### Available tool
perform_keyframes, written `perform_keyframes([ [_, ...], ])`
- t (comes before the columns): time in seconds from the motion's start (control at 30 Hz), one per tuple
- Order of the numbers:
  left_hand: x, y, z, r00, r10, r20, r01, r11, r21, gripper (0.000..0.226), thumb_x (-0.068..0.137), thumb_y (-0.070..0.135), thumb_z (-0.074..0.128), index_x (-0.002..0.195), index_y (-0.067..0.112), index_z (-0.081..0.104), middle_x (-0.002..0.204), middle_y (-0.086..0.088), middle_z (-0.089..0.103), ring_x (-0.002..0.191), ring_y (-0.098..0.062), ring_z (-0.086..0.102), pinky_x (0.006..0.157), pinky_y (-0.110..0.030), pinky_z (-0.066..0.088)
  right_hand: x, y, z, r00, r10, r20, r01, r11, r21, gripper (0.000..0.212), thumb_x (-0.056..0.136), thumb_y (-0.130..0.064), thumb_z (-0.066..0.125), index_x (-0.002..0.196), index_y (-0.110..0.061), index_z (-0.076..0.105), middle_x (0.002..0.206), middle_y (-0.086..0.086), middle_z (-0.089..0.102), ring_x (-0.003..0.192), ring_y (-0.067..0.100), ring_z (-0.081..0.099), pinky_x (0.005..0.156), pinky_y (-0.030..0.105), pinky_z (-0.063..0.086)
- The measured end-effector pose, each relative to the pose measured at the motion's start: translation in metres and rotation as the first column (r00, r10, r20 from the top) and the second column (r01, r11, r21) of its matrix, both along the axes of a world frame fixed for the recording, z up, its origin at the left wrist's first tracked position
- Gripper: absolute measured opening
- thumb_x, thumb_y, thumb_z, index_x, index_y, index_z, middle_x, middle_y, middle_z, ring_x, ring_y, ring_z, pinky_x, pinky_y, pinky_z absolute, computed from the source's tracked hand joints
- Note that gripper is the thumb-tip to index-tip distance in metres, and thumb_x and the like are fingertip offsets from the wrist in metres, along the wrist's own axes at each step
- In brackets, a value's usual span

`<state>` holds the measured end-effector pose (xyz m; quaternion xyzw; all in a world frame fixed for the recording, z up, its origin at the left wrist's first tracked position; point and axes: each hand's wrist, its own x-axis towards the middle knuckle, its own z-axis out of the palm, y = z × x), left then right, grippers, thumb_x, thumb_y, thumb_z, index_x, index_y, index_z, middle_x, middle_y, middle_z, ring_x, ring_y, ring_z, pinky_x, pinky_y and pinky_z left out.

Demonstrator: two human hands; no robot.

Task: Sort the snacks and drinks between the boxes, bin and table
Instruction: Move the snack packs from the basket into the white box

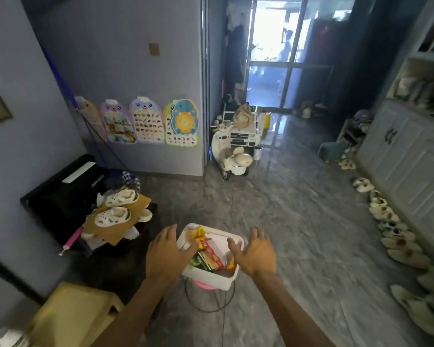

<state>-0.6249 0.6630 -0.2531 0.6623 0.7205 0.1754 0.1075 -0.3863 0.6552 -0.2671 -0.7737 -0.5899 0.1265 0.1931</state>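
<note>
**Item 1. White plastic box [211,278].** Lower centre of the frame, resting on a pink stool [203,284] with a wire frame. Open top. It appears slightly longer front to back than across, with the far end skewed a little to the left.

**Item 2. Snack packets [208,255].** Inside the box, loosely piled. The red and green wrappers lie with their long axes running from upper left to lower right. A yellow packet [199,232] stands at the far left corner and an orange packet [231,262] lies by the right wall.

**Item 3. Left hand [169,251].** Fingers spread and straight, holding nothing, over the box's left rim. Whether it touches the rim cannot be told.

**Item 4. Right hand [254,254].** Also spread and empty, beside the right wall, with the thumb reaching over the rim.

**Relation of note.** The box lies between the two hands, which are about level with each other; the left overlaps it more. Judged as a two-handed reach for the side walls, to lift or steady the box.

**Surroundings.**
- Tan cardboard box [73,314], lower left.
- Children's shoes [118,214] on a sheet of cardboard, left of centre.
- Toy scooter [236,160], upper centre.
- Row of slippers [398,244], right edge.
</note>
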Motion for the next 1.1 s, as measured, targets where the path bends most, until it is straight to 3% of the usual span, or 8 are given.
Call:
perform_keyframes([
  [0.37, -0.005, 0.15, -0.117, 1.0, -0.014, 0.011, 0.015, 0.99, -0.139, 0.097, 0.078, 0.093, 0.043, 0.132, 0.015, 0.063, 0.13, -0.008, 0.067, 0.114, -0.03, 0.068, 0.09, -0.044, 0.054, 0.002, 0.154, -0.109, 1.0, 0.0, -0.011, -0.003, 0.964, -0.267, 0.104, 0.085, -0.089, 0.038, 0.158, -0.016, 0.038, 0.163, 0.006, 0.044, 0.149, 0.032, 0.043, 0.116, 0.049, 0.045],
  [0.47, -0.013, 0.188, -0.153, 1.0, -0.016, 0.005, 0.017, 0.971, -0.237, 0.095, 0.078, 0.091, 0.051, 0.137, 0.017, 0.061, 0.132, -0.007, 0.066, 0.115, -0.03, 0.067, 0.089, -0.044, 0.054, -0.002, 0.19, -0.14, 1.0, 0.025, 0.001, -0.023, 0.933, -0.359, 0.102, 0.089, -0.086, 0.044, 0.161, -0.014, 0.037, 0.167, 0.007, 0.041, 0.152, 0.031, 0.04, 0.119, 0.048, 0.041],
  [0.57, -0.015, 0.219, -0.188, 1.0, -0.002, -0.01, -0.001, 0.955, -0.298, 0.092, 0.08, 0.088, 0.056, 0.142, 0.02, 0.058, 0.136, -0.005, 0.064, 0.118, -0.029, 0.066, 0.091, -0.044, 0.053, -0.006, 0.225, -0.171, 0.996, 0.082, 0.046, -0.055, 0.906, -0.42, 0.107, 0.085, -0.091, 0.034, 0.16, -0.014, 0.04, 0.167, 0.009, 0.042, 0.153, 0.032, 0.039, 0.121, 0.049, 0.039],
  [0.63, -0.016, 0.234, -0.214, 0.999, 0.039, -0.015, -0.042, 0.935, -0.353, 0.096, 0.078, 0.09, 0.053, 0.146, 0.022, 0.055, 0.137, -0.004, 0.062, 0.12, -0.028, 0.064, 0.094, -0.044, 0.053, -0.009, 0.247, -0.196, 0.992, 0.112, 0.064, -0.072, 0.894, -0.442, 0.111, 0.08, -0.093, 0.025, 0.157, -0.015, 0.045, 0.164, 0.008, 0.046, 0.151, 0.031, 0.041, 0.118, 0.048, 0.044],
  [0.77, -0.017, 0.245, -0.281, 0.977, 0.215, 0.001, -0.188, 0.855, -0.483, 0.114, 0.068, 0.1, 0.038, 0.15, 0.022, 0.047, 0.142, -0.003, 0.057, 0.125, -0.03, 0.061, 0.099, -0.047, 0.051, -0.016, 0.281, -0.249, 0.984, 0.179, 0.023, -0.145, 0.856, -0.497, 0.101, 0.086, -0.093, 0.035, 0.154, -0.02, 0.048, 0.159, 0.004, 0.052, 0.144, 0.028, 0.049, 0.115, 0.048, 0.05],
  [0.87, -0.017, 0.255, -0.338, 0.933, 0.359, -0.011, -0.31, 0.789, -0.53, 0.108, 0.071, 0.096, 0.052, 0.148, 0.019, 0.045, 0.145, -0.005, 0.052, 0.123, -0.034, 0.062, 0.095, -0.049, 0.054, -0.016, 0.304, -0.303, 0.96, 0.276, 0.04, -0.209, 0.807, -0.552, 0.091, 0.09, -0.089, 0.039, 0.153, -0.023, 0.05, 0.157, -0.001, 0.054, 0.147, 0.028, 0.046, 0.122, 0.052, 0.034],
  [0.97, -0.024, 0.266, -0.409, 0.878, 0.476, -0.053, -0.435, 0.746, -0.503, 0.116, 0.067, 0.096, 0.061, 0.151, 0.018, 0.038, 0.15, -0.008, 0.049, 0.128, -0.036, 0.059, 0.094, -0.052, 0.055, -0.013, 0.324, -0.371, 0.946, 0.324, 0.017, -0.258, 0.785, -0.564, 0.097, 0.085, -0.097, 0.033, 0.148, -0.025, 0.051, 0.149, -0.001, 0.061, 0.132, 0.022, 0.059, 0.112, 0.045, 0.048],
  [1.1, -0.024, 0.272, -0.471, 0.844, 0.536, -0.005, -0.475, 0.743, -0.472, 0.12, 0.07, 0.086, 0.073, 0.161, 0.02, 0.028, 0.158, -0.01, 0.036, 0.135, -0.036, 0.053, 0.092, -0.048, 0.054, -0.008, 0.344, -0.451, 0.927, 0.374, 0.003, -0.305, 0.76, -0.574, 0.112, 0.084, -0.1, 0.029, 0.164, -0.02, 0.035, 0.162, 0.005, 0.05, 0.142, 0.028, 0.053, 0.114, 0.049, 0.049],
])
